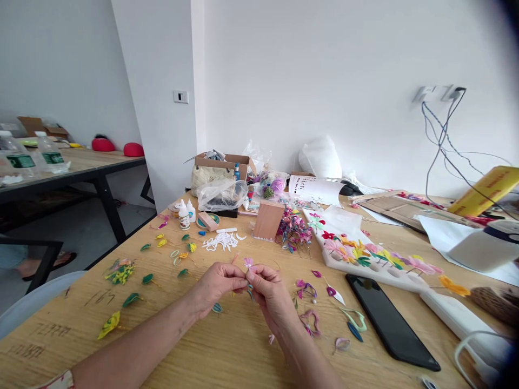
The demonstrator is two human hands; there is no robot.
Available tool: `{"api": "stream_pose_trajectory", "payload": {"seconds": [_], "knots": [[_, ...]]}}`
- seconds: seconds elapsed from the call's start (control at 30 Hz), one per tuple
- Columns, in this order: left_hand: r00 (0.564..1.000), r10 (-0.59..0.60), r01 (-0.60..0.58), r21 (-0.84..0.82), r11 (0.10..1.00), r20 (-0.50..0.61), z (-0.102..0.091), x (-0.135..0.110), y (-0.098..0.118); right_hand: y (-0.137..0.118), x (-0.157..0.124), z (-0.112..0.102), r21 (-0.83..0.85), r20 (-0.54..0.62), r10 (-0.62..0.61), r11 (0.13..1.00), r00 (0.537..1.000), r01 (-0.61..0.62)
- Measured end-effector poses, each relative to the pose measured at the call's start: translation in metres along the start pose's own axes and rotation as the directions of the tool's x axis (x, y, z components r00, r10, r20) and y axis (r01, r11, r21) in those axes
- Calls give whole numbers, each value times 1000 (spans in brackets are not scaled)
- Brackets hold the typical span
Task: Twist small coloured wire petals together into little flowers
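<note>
Near the middle of the table, my left hand (227,281) and my right hand (265,283) meet, thumbs and fingers pinched together. A small pink-purple flower (248,262) sticks up between the fingertips; its stem is mostly hidden by them. A bit of teal shows just below the pinch. Under my left wrist lies a teal leaf (217,308). Right of my right hand are a pink-purple loop (311,322), a magenta-and-white petal (334,294) and a pale green loop (354,320). Green leaves (148,279) and a yellow leaf (109,325) lie on the left.
A black phone (389,321) lies at right, beside a white foam block (377,275) stuck with felt-like flowers. Behind my hands stand a wooden block (268,220), a bunch of purple flowers (295,229), white cut strips (221,241) and glue bottles (184,216). A power strip (458,319) sits far right.
</note>
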State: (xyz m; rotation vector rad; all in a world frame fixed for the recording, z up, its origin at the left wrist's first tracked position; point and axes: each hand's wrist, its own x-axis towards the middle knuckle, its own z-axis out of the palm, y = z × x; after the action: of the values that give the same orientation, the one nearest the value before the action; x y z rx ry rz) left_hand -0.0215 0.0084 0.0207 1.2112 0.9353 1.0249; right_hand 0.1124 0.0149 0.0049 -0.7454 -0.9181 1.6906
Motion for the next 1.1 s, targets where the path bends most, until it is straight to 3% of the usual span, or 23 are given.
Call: {"api": "stream_pose_trajectory", "payload": {"seconds": [0.23, 0.57, 0.9, 1.1], "knots": [[999, -40, 34, -218, 975, -24, 0, -1, -8, -1, -2, 4, 132, 82, 33, 990, 996, -44], [998, -27, 10, -304, 953, -49, 6, -3, -13, 3, -6, 10, 112, 59, 32, 993, 998, -39], [994, 0, -22, -202, 979, -105, 10, -4, -15, 6, -3, 11, 13, -32, -7, 1000, 999, 7], [997, 37, -41, -63, 997, -66, 9, -2, -7, 4, -1, 6, -8, -39, -19, 1000, 999, 18]]}}
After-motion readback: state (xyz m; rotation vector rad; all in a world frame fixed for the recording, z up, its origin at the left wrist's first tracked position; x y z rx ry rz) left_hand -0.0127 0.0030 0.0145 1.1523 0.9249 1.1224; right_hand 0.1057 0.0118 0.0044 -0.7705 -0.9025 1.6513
